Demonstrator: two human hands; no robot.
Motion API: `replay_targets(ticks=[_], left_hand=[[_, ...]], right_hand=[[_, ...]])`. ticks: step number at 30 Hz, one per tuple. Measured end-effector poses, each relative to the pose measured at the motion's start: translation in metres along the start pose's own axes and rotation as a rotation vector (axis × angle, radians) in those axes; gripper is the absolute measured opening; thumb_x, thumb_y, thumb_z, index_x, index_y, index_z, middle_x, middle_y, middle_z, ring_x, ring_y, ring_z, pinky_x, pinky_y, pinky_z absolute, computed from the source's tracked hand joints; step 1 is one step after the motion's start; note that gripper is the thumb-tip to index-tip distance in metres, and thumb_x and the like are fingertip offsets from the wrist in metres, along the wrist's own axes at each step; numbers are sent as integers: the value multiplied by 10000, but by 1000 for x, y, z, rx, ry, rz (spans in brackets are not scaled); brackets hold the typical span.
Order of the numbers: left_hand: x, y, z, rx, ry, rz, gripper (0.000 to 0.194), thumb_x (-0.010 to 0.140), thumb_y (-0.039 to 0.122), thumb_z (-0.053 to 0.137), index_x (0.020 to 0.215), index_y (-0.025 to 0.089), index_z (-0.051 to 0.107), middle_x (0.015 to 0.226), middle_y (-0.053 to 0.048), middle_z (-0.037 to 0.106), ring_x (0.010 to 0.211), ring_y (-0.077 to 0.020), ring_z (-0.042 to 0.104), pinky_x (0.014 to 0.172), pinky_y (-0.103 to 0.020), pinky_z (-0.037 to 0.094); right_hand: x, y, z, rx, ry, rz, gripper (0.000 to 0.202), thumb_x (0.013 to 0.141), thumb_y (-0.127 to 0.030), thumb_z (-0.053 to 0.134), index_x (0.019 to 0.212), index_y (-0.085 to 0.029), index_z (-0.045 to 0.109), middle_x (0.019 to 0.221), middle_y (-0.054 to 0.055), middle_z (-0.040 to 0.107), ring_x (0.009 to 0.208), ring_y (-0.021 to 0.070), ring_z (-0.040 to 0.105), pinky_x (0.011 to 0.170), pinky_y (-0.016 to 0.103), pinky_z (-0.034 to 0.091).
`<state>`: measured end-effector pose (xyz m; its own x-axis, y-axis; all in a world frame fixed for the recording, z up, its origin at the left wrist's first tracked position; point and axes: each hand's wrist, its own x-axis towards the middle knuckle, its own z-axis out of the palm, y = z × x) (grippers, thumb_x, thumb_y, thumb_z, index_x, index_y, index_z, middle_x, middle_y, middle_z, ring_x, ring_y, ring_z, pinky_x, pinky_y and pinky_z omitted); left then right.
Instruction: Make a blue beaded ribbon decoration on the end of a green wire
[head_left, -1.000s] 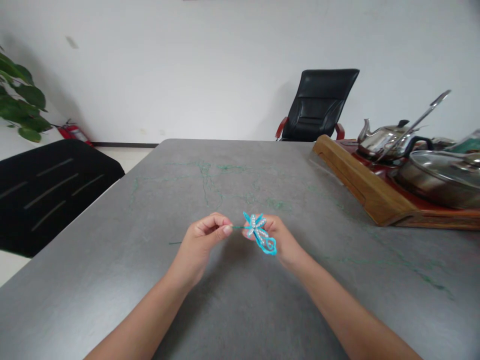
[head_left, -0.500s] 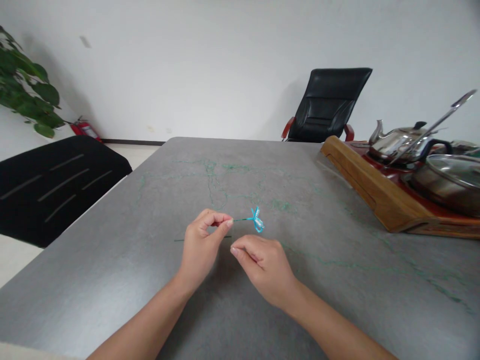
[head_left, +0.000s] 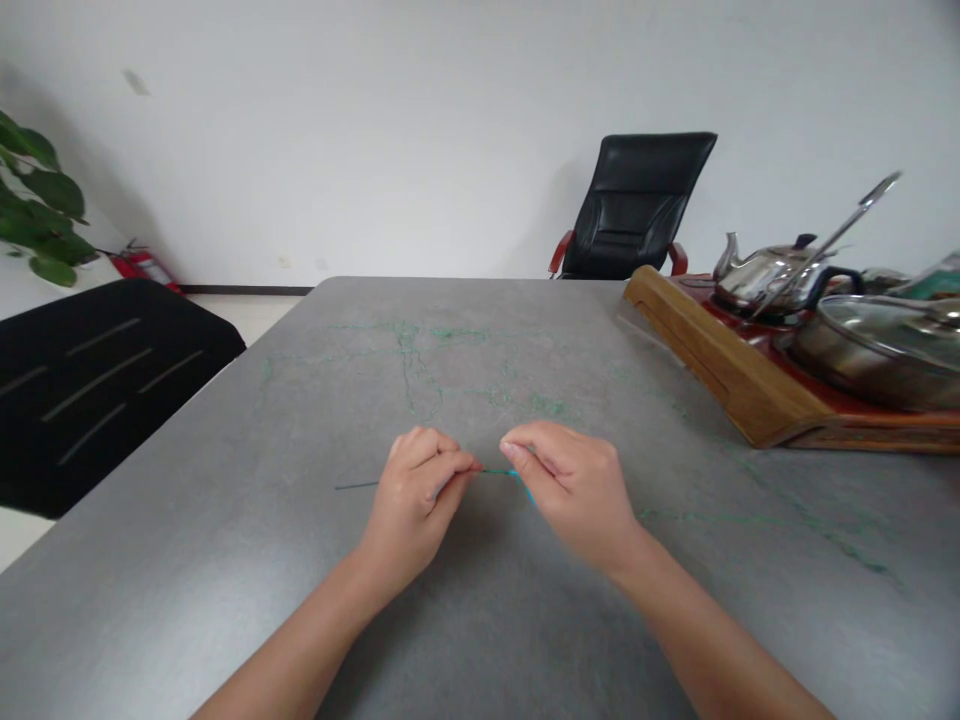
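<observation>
Between finger and thumb, my left hand pinches a thin green stem. My right hand is closed at the stem's other end, its fingertips over the bright blue flower-like piece. Most of that blue piece is hidden by my right fingers; only a thin edge shows below the thumb. A thin dark stick or wire lies on the grey table and runs out of sight behind my left hand.
Loose green thread is strewn over the table's middle and right. At the right, a wooden tea tray bears a steel kettle and a lidded pot. A black chair stands beyond; another black chair is at left.
My right hand has moved up and right and closed over the blue piece, which was in plain sight before. My left hand has shifted slightly right, still pinching the stem. The view has turned slightly right.
</observation>
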<state>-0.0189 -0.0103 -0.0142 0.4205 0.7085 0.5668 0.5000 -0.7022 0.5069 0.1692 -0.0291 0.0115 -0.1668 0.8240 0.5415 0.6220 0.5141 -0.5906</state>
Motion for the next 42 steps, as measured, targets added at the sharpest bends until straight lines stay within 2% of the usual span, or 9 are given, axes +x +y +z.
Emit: replay_targets(ticks=[3,6,10,15,19,26,33,37,42], left_hand=[[2,3,-3,-91,-70,20,146,913,130,552,865,187,678,783,-27,606,782,-170,537,739,-317,375],[4,6,-8,-260,-133,-65,131,902,160,584,831,195,688,779,-14,598,776,-154,547,743,-294,381],[5,5,-11,-534,-124,-262,111,878,204,629,792,208,699,783,3,586,755,-131,538,721,-258,380],[2,-2,-4,-776,-27,-489,98,811,246,704,726,198,702,754,13,576,752,-126,510,728,-245,364],[2,-5,1,-903,82,-657,106,778,269,725,718,185,699,737,21,577,744,-118,492,716,-230,358],[2,-13,5,-866,238,-807,105,734,282,756,749,186,717,755,21,636,778,-120,511,764,-225,363],[1,-13,5,-708,262,-741,80,761,272,724,760,192,723,766,12,649,777,-134,550,746,-241,393],[0,-8,1,-500,244,-612,77,797,264,690,761,203,720,779,3,652,791,-154,583,747,-265,418],[1,-1,-2,-187,198,-420,94,837,219,644,778,207,716,784,-13,649,774,-170,592,725,-287,430]], right_hand=[[4,7,-5,83,-57,111,158,879,-201,566,762,-178,670,549,-55,495,523,87,452,552,232,321],[9,17,-8,272,-157,253,161,846,-267,605,727,-176,667,504,-74,359,487,84,341,497,236,252],[13,28,-2,604,-227,387,199,771,-341,663,675,-168,643,545,-55,428,522,88,352,502,233,261],[10,29,24,854,-254,567,231,685,-379,696,636,-174,602,523,-59,440,473,79,338,463,225,249],[2,26,43,858,-265,533,306,680,-390,698,547,-184,514,520,-64,387,493,80,314,494,239,255],[-9,18,58,774,-222,492,178,753,-293,633,636,-179,564,564,-52,441,558,102,374,558,252,288],[-18,-4,58,661,-229,428,184,837,-247,563,665,-183,545,551,-71,353,524,89,315,503,238,239],[-20,-12,53,474,-224,326,186,865,-190,549,683,-176,580,551,-68,410,521,79,371,521,225,270],[-17,-17,38,267,-173,116,202,908,-170,507,740,-182,617,615,-42,538,564,89,482,590,226,337]])
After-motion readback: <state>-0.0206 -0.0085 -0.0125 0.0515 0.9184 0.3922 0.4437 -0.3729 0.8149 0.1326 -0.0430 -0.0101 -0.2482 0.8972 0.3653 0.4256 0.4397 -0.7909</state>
